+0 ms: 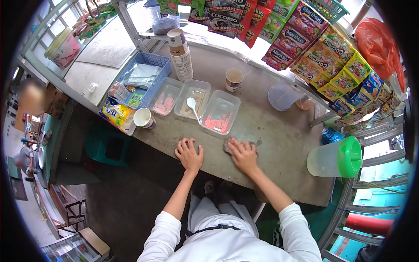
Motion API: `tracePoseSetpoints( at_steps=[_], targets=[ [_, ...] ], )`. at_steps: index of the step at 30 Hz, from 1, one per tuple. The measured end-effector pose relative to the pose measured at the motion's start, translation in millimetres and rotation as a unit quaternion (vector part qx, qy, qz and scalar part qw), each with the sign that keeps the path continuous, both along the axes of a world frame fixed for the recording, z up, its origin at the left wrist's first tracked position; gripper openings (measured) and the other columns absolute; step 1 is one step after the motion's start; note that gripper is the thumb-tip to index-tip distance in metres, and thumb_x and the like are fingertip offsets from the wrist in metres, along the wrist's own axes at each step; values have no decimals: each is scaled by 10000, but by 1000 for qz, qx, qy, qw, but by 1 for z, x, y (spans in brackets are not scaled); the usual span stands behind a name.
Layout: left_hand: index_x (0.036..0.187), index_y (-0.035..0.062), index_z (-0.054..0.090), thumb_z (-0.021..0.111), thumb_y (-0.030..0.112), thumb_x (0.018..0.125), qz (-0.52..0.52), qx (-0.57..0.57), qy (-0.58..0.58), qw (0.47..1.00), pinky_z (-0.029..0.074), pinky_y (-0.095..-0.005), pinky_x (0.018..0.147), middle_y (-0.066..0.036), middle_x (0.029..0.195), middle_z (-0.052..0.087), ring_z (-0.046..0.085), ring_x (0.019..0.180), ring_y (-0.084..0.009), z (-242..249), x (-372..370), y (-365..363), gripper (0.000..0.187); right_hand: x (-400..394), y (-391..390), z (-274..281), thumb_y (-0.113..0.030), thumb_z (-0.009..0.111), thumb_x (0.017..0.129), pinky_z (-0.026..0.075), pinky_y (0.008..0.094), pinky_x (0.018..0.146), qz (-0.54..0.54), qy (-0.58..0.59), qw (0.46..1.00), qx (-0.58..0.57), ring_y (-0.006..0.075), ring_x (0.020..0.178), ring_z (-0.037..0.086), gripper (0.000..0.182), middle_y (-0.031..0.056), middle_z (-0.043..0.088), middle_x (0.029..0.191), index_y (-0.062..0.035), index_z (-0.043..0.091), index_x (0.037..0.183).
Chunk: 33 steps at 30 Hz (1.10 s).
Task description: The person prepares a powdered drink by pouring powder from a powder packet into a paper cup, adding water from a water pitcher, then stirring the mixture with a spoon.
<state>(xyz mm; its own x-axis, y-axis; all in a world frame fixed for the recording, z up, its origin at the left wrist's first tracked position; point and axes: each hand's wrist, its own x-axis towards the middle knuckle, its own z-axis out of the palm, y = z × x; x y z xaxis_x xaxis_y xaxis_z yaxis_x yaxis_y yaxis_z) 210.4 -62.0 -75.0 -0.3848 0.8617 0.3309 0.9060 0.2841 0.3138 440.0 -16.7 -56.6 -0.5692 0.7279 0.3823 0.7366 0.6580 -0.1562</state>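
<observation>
L hand (189,155) open, palm-down on counter (279,135); R hand (242,153) palm-down over grey cloth (226,146) (can't tell if gripping).

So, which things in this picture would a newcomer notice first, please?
Probably the bright hanging sachets, along the top and upper right. Next might come the green-lidded jug on the counter, far right. Near the counter's front edge lie the left hand and, on a greyish cloth, the right hand.

R hand (243,155) on gray cloth (227,146), bench (283,135); L hand (189,155) nr front edge; wht spoon (191,103) on mid tub (183,110).
</observation>
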Motion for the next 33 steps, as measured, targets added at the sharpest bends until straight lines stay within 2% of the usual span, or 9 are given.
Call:
tracePoseSetpoints(
  at_steps=[5, 9, 14, 17, 20, 24, 29, 32, 33],
  targets=[
    [1091, 154, 546, 635, 315, 797, 8, -7, -7, 1000, 276, -496, 998, -80, 1178, 462, 393, 1214, -287, 0, 0, 1, 347, 1, 47, -1, -219, 670, 756, 413, 416, 741, -101, 19, 995, -1, 248, 915, 542, 417, 48, 596, 1053, -178, 616, 1167],
    [1082, 156, 549, 632, 317, 792, 8, 2, -5, 1000, 287, -503, 992, -79, 1168, 470, 401, 1211, -288, -3, 0, 1, 342, -30, 15, 2, -211, 686, 732, 434, 410, 710, -149, 33, 986, -60, 257, 882, 553, 442, 64, 581, 958, -174, 616, 1167],
    [1077, 154, 552, 627, 320, 788, 8, 13, 0, 1000, 302, -520, 984, -74, 1157, 483, 414, 1206, -291, -4, -1, 1, 342, -19, -49, 7, -208, 703, 700, 460, 399, 672, 57, 70, 991, -103, 248, 839, 585, 405, 77, 569, 904, -172, 658, 1100],
    [1087, 150, 546, 629, 313, 794, 7, -1, -2, 1000, 279, -499, 1000, -82, 1173, 464, 393, 1214, -295, -3, 0, 1, 346, 8, -16, 5, -212, 709, 689, 467, 386, 643, 11, 41, 996, -79, 249, 785, 591, 391, 78, 565, 891, -171, 674, 1076],
    [1087, 148, 545, 630, 312, 792, 8, -4, -9, 1000, 280, -503, 1000, -83, 1173, 465, 395, 1212, -295, -1, 0, 1, 348, 12, 25, 5, -203, 709, 685, 485, 414, 645, -129, 84, 986, -61, 278, 776, 602, 394, 87, 569, 893, -169, 677, 1077],
    [1089, 147, 544, 631, 313, 792, 6, 5, -9, 1000, 279, -507, 1000, -84, 1171, 466, 397, 1212, -294, -3, -1, 2, 351, -25, 17, 11, -186, 687, 709, 515, 442, 680, -208, 128, 961, -132, 323, 809, 634, 345, 111, 592, 952, -164, 688, 1053],
    [1087, 156, 552, 621, 322, 794, 7, 6, -8, 1000, 296, -523, 991, -74, 1170, 478, 410, 1205, -287, -2, 0, 2, 344, -40, -44, 26, -216, 697, 704, 524, 421, 661, -14, 112, 975, -193, 309, 765, 635, 310, 103, 589, 905, -193, 707, 1013],
    [1085, 154, 552, 621, 321, 792, 8, 10, -3, 1000, 295, -524, 990, -75, 1166, 479, 411, 1202, -286, -4, 0, 2, 345, -6, -39, 35, -225, 697, 703, 522, 417, 652, -28, 93, 965, -245, 301, 744, 631, 273, 98, 585, 868, -208, 720, 974],
    [1084, 152, 550, 626, 317, 791, 8, 6, -5, 1000, 292, -518, 991, -77, 1167, 473, 406, 1205, -288, -3, -1, 2, 345, 7, -29, 34, -224, 694, 703, 519, 416, 647, -47, 87, 973, -208, 300, 734, 628, 260, 96, 585, 860, -215, 722, 962]
  ],
)
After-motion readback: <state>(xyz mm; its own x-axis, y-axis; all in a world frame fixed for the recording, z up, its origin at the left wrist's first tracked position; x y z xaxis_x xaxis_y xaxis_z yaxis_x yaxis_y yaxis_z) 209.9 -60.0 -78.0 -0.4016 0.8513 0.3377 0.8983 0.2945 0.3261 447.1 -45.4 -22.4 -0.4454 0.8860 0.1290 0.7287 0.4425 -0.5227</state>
